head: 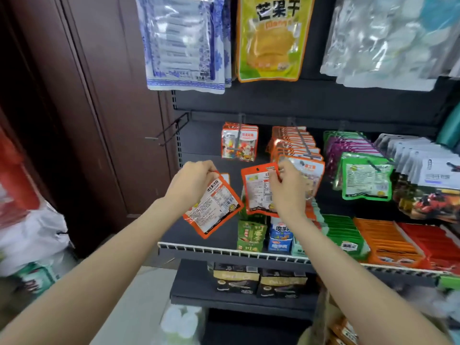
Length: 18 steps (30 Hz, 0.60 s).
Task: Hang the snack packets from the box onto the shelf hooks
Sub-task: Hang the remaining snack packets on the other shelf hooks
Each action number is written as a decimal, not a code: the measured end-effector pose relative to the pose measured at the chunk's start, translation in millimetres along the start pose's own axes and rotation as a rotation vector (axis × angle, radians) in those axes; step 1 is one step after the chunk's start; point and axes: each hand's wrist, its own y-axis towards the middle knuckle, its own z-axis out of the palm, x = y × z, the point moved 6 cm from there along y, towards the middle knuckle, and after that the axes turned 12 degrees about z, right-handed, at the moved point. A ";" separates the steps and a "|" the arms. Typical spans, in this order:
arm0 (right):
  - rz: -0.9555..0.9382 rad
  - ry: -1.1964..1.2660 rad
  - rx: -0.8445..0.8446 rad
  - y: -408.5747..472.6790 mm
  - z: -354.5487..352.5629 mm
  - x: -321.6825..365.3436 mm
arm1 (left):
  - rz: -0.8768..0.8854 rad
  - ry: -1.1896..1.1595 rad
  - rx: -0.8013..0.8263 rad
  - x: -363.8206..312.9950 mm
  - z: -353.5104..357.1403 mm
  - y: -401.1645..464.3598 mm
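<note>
Left hand [191, 180] pinches one orange packet [213, 206] by its top, tilted. Right hand [288, 185] pinches a second packet [258, 190], upright, hole uppermost. I judge the half-filled hook [240, 135] just above, nearer my right hand, is next.

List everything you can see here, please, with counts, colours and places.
Orange packets in hand: two, orange and white, before the shelf.
Orange packets on hook: a row, count unclear, middle hook.
Toy-print packet: red, on the hook left of them.
Green packets: a row, right of the orange.
Mango bag: one, yellow-green, hanging above.
Empty hook: one, black, far left.
Left hand: grip on the tilted packet.
Right hand: grip on the upright packet.
</note>
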 end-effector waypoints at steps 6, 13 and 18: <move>-0.063 0.031 0.045 -12.0 42.6 26.2 | 0.215 -0.098 0.053 12.7 6.9 16.1; 0.100 0.295 0.272 -4.1 49.1 24.7 | 0.299 -0.196 0.015 21.6 20.1 27.3; 0.602 0.315 0.771 -3.4 77.8 -11.6 | 0.419 -0.297 -0.004 15.0 13.0 25.5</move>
